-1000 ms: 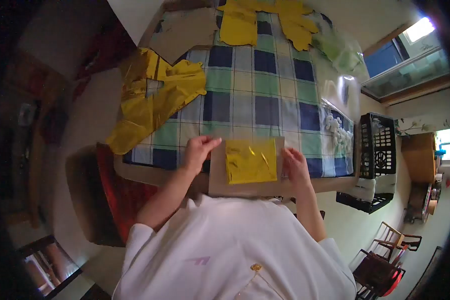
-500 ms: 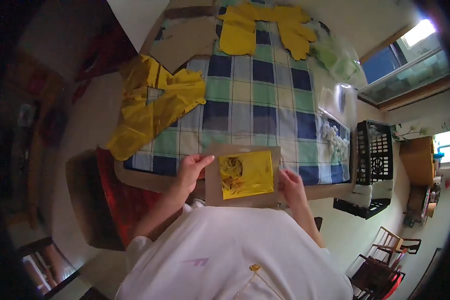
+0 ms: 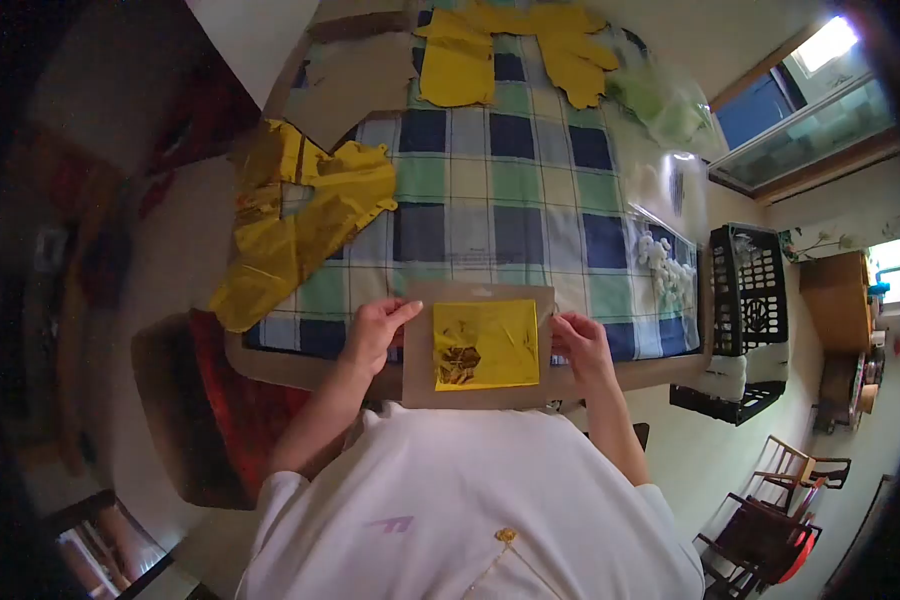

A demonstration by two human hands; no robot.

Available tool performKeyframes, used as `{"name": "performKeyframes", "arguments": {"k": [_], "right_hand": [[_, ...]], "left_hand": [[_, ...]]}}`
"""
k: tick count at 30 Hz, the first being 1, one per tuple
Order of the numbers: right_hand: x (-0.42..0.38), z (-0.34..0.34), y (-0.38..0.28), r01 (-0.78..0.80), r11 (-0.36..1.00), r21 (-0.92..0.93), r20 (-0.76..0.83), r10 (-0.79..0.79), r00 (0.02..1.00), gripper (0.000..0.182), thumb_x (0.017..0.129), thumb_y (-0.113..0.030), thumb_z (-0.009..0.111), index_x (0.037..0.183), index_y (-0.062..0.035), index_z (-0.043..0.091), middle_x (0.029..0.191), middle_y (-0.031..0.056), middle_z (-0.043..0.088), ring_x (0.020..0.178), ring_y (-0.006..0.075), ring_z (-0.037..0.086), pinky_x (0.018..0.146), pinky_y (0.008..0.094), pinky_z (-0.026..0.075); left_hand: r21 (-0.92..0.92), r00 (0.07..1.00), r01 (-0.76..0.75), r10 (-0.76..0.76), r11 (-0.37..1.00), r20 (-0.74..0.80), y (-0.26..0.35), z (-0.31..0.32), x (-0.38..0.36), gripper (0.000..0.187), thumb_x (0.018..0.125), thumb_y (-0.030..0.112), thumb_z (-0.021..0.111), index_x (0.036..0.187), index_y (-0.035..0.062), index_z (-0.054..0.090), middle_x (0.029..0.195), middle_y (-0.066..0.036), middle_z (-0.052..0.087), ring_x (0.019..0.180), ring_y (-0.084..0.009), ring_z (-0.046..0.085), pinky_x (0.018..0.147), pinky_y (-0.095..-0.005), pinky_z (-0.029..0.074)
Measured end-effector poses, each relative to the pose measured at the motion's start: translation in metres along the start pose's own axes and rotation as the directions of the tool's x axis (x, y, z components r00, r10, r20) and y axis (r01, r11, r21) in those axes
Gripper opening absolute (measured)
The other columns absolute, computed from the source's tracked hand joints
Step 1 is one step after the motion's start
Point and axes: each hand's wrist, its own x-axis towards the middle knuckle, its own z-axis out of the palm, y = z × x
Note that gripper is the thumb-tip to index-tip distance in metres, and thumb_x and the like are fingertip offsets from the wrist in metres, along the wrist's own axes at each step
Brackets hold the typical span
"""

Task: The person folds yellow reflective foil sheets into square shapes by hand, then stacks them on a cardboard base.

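Observation:
In front of my body I hold a brown cardboard card (image 3: 420,375) with a small hang slot at its top edge. On the card lies a folded, shiny gold foil sheet (image 3: 510,345), creased and darkly reflecting at its lower left. My left hand (image 3: 375,335) is closed on the card's left edge, thumb on the front. The right hand (image 3: 582,345) pinches the opposite edge. Beyond, a flat gold foil shape (image 3: 310,235) with a cut-out rests on the left of the checked cloth (image 3: 470,180). Another gold foil shape (image 3: 458,65) lies at the far end.
Brown cardboard pieces (image 3: 345,90) lie at the far left of the table. Crumpled clear plastic (image 3: 660,105) and a bag of small white pieces (image 3: 665,265) are along the right side. A black plastic crate (image 3: 750,290) stands beyond the right edge, with chairs (image 3: 770,530) on the floor.
The card has turned slightly, and the dark reflection on its foil has shifted downward. My view has moved a little; both hands keep their hold.

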Motion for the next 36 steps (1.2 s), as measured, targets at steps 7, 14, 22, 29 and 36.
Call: {"name": "performKeyframes", "arguments": {"k": [7, 14, 22, 29, 36], "right_hand": [[-0.010, -0.013, 0.021, -0.046, 0.996, 0.081, 0.004, 0.046, 0.999, 0.015, 0.089, -0.018, 0.062, 0.095, -0.0045, 0.064, 0.084, -0.0005, 0.064, 0.071, 0.0084, 0.059, 0.065, 0.0247, 0.051], [-0.029, -0.004, 0.023, -0.076, 0.992, 0.098, 0.001, 0.076, 0.997, 0.012, 0.089, -0.013, 0.060, 0.094, -0.0023, 0.064, 0.083, -0.0006, 0.063, 0.069, 0.0078, 0.058, 0.063, 0.0228, 0.049], [-0.058, -0.004, 0.035, -0.108, 0.994, 0.014, -0.003, 0.108, 0.994, 0.011, 0.089, -0.012, 0.061, 0.093, -0.0024, 0.063, 0.078, -0.0008, 0.062, 0.068, 0.0069, 0.057, 0.061, 0.0223, 0.048], [-0.080, -0.003, 0.052, -0.142, 0.987, -0.079, -0.015, 0.141, 0.990, 0.011, 0.086, -0.011, 0.064, 0.093, -0.0018, 0.063, 0.077, -0.0024, 0.060, 0.066, 0.0063, 0.053, 0.059, 0.0205, 0.043], [-0.084, 0.008, 0.038, -0.218, 0.976, 0.022, 0.143, 0.212, 0.967, 0.016, 0.088, -0.010, 0.061, 0.100, 0.0006, 0.060, 0.084, 0.0064, 0.065, 0.075, 0.0117, 0.061, 0.069, 0.0241, 0.050]], "left_hand": [[-0.184, 0.989, 0.136, -0.123, 0.973, 0.082, -0.024, -0.001, -0.027, 0.011, 0.085, 0.014, 0.065, 0.088, 0.0026, 0.065, 0.078, -0.001, 0.065, 0.065, -0.0092, 0.062, 0.060, -0.0229, 0.052], [-0.078, 0.999, 0.048, -0.046, 0.996, 0.027, -0.023, -0.002, -0.043, 0.013, 0.086, 0.015, 0.065, 0.086, 0.0016, 0.065, 0.076, 0.000, 0.064, 0.065, -0.0058, 0.060, 0.059, -0.0203, 0.049], [0.282, 0.997, 0.037, -0.054, 0.959, 0.051, -0.050, -0.019, -0.072, 0.018, 0.085, 0.017, 0.067, 0.088, -0.0001, 0.066, 0.075, 0.000, 0.064, 0.063, -0.0055, 0.057, 0.058, -0.0218, 0.047], [0.080, 0.968, 0.248, -0.244, 0.966, -0.056, -0.048, -0.007, -0.102, 0.017, 0.085, 0.015, 0.066, 0.091, -0.0013, 0.066, 0.081, -0.005, 0.068, 0.070, -0.0073, 0.061, 0.063, -0.0235, 0.050], [0.301, 0.981, 0.108, -0.150, 0.947, 0.120, -0.037, -0.007, -0.097, 0.018, 0.084, 0.015, 0.067, 0.092, -0.0008, 0.066, 0.079, -0.006, 0.067, 0.067, -0.0080, 0.061, 0.061, -0.0239, 0.050]]}}
